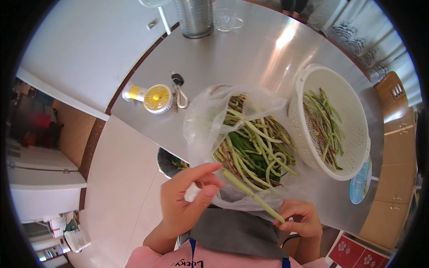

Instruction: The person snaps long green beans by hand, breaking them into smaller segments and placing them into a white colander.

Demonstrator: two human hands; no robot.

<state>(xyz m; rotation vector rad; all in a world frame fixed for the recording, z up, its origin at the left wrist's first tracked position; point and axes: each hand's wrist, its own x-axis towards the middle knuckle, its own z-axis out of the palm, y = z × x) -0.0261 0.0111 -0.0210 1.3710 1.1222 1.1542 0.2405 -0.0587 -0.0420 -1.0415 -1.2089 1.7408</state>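
Note:
My right hand [300,217] pinches one end of a long pale-green bean pod [253,195] between thumb and fingertips. The pod slants up and left, its other end close to the fingers of my left hand [189,197]. That hand has thumb and forefinger apart; whether a fingertip touches the pod, I cannot tell. Behind the pod, an open clear plastic bag [204,117] holds a heap of long beans [258,144], green and purplish, with darker green vegetables among them. To its right, a white perforated colander [352,117] contains a smaller bunch of long beans [323,124].
All this rests on a metal-topped table [248,57]. A yellow-and-white handheld fan [157,97] lies beside keys [177,79]. A metal canister [194,18] and a glass mug [225,18] stand at the back. Below the left edge is a dark-lined bin [166,164]. A blue hand fan [360,186] lies partly under the colander.

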